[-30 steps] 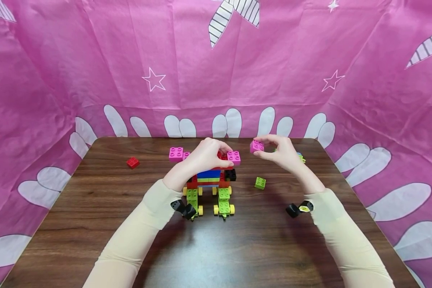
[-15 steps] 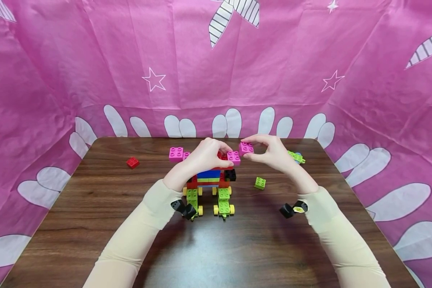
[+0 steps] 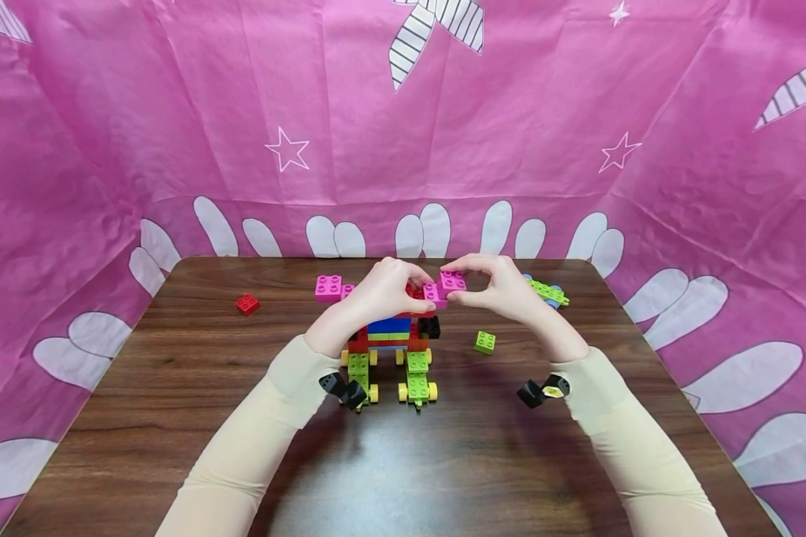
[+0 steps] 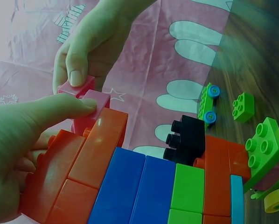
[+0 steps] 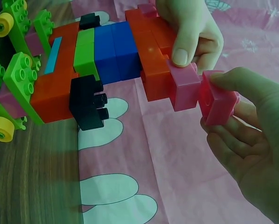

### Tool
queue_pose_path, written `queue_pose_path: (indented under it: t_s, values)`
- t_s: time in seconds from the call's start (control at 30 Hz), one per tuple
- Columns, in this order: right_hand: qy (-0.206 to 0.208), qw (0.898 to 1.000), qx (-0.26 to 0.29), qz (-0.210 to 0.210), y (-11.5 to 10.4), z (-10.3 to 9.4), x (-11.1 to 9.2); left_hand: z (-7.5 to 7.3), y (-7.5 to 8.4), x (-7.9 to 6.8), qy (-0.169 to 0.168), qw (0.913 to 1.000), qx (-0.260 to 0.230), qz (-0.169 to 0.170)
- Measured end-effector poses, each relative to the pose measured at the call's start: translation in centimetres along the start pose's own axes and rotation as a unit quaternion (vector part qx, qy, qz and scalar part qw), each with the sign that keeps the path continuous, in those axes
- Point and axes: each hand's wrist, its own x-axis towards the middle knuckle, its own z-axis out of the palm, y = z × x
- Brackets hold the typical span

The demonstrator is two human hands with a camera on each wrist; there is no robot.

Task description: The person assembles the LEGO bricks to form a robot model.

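Observation:
A toy-brick figure stands mid-table, with a blue middle (image 3: 389, 326), red bricks above and below, and lime wheeled bases (image 3: 418, 385) at its foot. My left hand (image 3: 386, 289) grips its upper right end, thumb pressed on a pink brick (image 5: 185, 88) fixed there; part of the top is hidden behind this hand. Between thumb and fingers my right hand (image 3: 500, 285) pinches a second pink brick (image 3: 453, 281), slightly tilted. This brick overlaps the edge of the fixed one, its underside right at the studs.
More pink bricks (image 3: 328, 288) form the figure's upper left end, and a black brick (image 3: 430, 327) juts from its right side. Loose on the table (image 3: 195, 388) lie a red brick (image 3: 248, 303), a lime brick (image 3: 485, 342) and a lime wheeled base (image 3: 547, 292).
My right hand has carried its pink brick leftward and slightly down, from apart to overlapping the fixed pink brick. The left hand and the figure have stayed in place.

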Motion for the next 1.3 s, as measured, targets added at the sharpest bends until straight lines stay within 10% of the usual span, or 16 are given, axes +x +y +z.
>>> queue_pose_path:
  t_s: [1.3]
  values:
    - [-0.047, 0.999, 0.0, 0.011, -0.42, -0.19, 0.5, 0.31, 0.04, 0.11, 0.012, 0.9999, 0.01, -0.006]
